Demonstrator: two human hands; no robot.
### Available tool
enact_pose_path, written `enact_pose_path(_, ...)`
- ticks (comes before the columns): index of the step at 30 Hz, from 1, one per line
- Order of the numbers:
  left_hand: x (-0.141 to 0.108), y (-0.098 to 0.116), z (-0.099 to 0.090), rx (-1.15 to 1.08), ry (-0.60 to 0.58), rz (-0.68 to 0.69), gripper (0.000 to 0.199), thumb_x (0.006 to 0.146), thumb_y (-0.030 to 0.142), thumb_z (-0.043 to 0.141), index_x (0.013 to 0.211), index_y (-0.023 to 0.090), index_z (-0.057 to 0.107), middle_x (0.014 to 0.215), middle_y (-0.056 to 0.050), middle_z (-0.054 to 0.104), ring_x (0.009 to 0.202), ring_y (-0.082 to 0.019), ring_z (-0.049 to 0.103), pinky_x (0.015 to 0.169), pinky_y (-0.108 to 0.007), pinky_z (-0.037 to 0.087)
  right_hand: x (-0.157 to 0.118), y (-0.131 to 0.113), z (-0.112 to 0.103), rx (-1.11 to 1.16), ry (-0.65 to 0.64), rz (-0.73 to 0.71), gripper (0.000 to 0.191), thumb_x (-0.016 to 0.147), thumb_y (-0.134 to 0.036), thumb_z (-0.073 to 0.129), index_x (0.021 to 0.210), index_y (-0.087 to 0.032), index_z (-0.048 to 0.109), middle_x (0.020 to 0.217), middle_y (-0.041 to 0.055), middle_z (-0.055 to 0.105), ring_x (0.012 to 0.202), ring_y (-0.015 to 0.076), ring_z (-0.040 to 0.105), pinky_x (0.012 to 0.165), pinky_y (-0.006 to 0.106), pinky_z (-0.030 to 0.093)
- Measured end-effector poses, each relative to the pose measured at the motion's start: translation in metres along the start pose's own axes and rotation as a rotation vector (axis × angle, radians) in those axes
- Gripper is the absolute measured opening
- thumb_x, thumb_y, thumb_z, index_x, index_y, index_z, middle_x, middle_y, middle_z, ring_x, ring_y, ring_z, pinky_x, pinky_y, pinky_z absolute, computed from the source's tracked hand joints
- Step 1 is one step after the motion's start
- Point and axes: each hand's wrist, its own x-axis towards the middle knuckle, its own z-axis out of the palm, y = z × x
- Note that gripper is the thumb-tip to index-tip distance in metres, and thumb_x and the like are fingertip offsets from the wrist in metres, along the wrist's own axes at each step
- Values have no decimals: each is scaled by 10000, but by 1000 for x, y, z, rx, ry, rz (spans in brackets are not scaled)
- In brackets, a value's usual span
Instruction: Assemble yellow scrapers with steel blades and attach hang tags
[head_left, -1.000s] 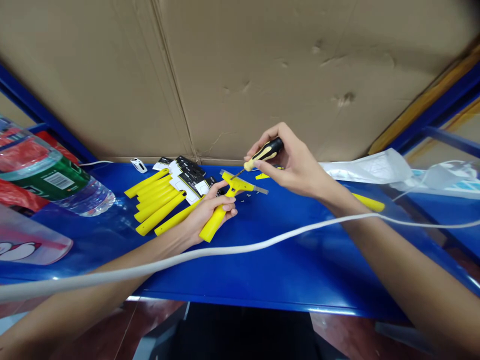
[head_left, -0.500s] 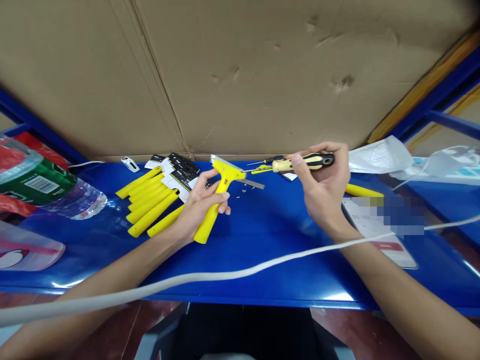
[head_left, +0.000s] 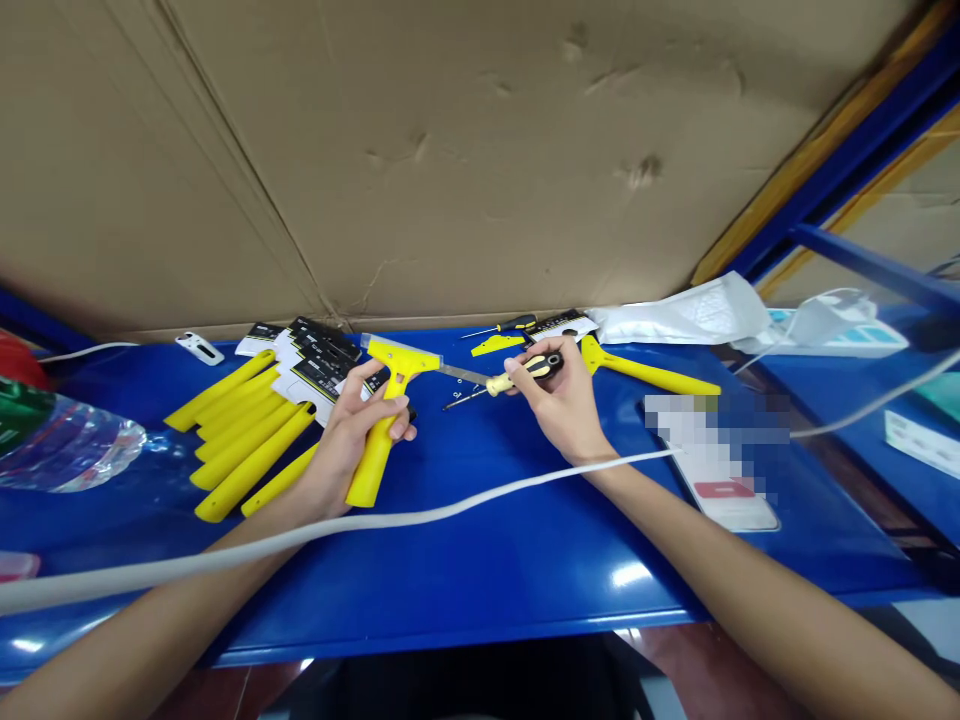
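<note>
Head view: gripping one yellow scraper upright in the curled left hand and pinching one cream-and-black screwdriver in the right hand, with one darker screwdriver just beyond the right hand and at least five yellow handles left of the left hand.

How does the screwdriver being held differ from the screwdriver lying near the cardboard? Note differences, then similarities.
The held screwdriver is raised above the blue table; the lying screwdriver rests on it.
The held screwdriver shows much pale yellow with black; the lying screwdriver's thick end is mostly black.
The held screwdriver looks stouter, the lying screwdriver slimmer.
Both have slim shafts pointing toward the picture's left.
</note>
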Motion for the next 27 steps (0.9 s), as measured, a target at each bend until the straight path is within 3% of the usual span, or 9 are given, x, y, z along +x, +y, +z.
enact_pose_path(6, 1, -3, -5, -15, 4, -18, 621, 827, 103, 883, 1310, 329, 566, 1003, 40, 738, 590, -59, 555, 661, -257, 560, -1, -15, -1, 17, 11, 155, 522, 858, -564, 953, 1048, -298, 547, 991, 10, 761, 814, 224, 797, 721, 434, 747)
enact_pose_path(13, 2, 0, -3, -53, 19, -50, 598, 831, 82, 876, 1305, 318, 600, 1223, -15, 782, 583, -39, 555, 643, -262, 562, 9, -19, -5, 43, 101, 54, 563, 761, -547, 1029, 1017, -306, 590, 920, -12, 727, 741, 220, 763, 662, 445, 734)
enact_pose_path(20, 0, -2, -2, -43, 27, -76, 612, 831, 90, 884, 1327, 310, 598, 1120, -9, 780, 593, -56, 564, 639, -263, 555, 13, -25, -12, -2, 123, -65, 455, 857, -478, 977, 1055, -303, 607, 969, -6, 746, 787, 201, 770, 680, 386, 716)
enact_pose_path(23, -1, -2, -2, -36, 28, -72, 604, 832, 91, 880, 1314, 310, 592, 1081, 3, 767, 601, -61, 561, 656, -268, 560, 10, -26, -10, -21, 83, -70, 475, 850, -502, 983, 1050, -302, 602, 959, -12, 752, 754, 191, 760, 670, 375, 692)
enact_pose_path(27, -3, -2, -1, -3, 37, -85, 561, 867, 113, 870, 1311, 305, 587, 970, 22, 723, 628, -81, 584, 687, -274, 573, 4, -28, -3, -33, 13, -71, 461, 864, -513, 975, 1047, -301, 609, 983, -1, 783, 858, 214, 798, 746, 391, 696)
